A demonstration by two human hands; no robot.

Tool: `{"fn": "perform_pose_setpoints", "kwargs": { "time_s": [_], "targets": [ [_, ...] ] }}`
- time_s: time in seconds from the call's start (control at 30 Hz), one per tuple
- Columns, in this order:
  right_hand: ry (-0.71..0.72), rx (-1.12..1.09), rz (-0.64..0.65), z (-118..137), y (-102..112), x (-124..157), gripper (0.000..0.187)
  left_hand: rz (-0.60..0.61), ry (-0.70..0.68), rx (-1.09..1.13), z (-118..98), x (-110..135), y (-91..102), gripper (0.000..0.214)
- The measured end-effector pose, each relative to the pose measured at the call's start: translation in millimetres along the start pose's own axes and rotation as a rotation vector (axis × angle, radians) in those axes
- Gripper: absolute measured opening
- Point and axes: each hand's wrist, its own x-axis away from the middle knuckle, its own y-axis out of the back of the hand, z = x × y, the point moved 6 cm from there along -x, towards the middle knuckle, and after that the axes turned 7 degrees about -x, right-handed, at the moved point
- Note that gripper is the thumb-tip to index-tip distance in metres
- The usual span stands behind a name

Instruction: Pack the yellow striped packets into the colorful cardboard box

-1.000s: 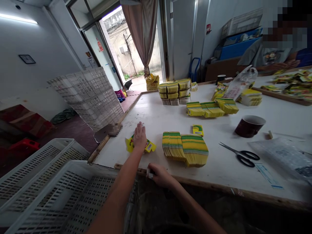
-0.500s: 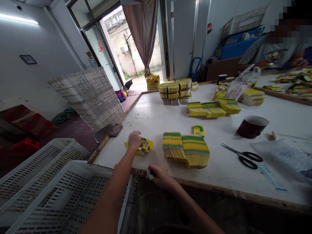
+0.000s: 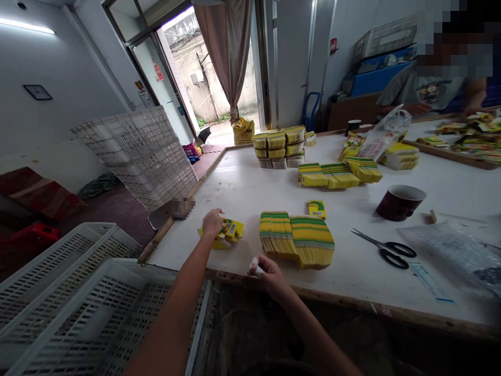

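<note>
My left hand [image 3: 213,223] is closed over several flat yellow cartons [image 3: 231,230] lying near the table's left corner; its fingertips are partly hidden. At the table's front edge, my right hand [image 3: 271,275] has thumb and fingers pinched together around a small crumpled white piece [image 3: 255,267], whose kind I cannot make out. Just beyond that hand stand two packed rows of yellow-and-green flat cartons [image 3: 296,239]. A single yellow carton [image 3: 317,208] lies behind them.
Scissors [image 3: 385,248], a dark mug [image 3: 401,202] and clear plastic wrap [image 3: 450,250] lie to the right. More carton stacks [image 3: 278,148] stand at the back. White crates [image 3: 113,313] are below left. A phone [image 3: 160,214] rests at the left edge. A person [image 3: 434,91] sits far right.
My right hand has risen from below the table edge and moved right, bringing the white piece over the edge. My left hand stays on the cartons. The view has shifted slightly.
</note>
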Motion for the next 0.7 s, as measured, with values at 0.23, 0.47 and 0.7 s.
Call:
{"fn": "perform_pose_setpoints", "kwargs": {
  "time_s": [0.23, 0.47, 0.7],
  "targets": [
    [0.044, -0.054, -0.133, 26.6, 25.3, 25.3, 0.031, 0.016, 0.002, 0.005, 3.2, -4.9, -2.5, 0.028],
    [0.011, 0.194, -0.027, 50.9, 15.9, 31.1, 0.017, -0.008, 0.005, -0.03, -1.2, -2.0, -0.1, 0.027],
    [-0.171, 0.647, 0.262, 29.9, -6.3, 78.9, 0.014, 0.0, 0.022, -0.047, -8.4, 9.4, 8.5, 0.026]
  ]
}}
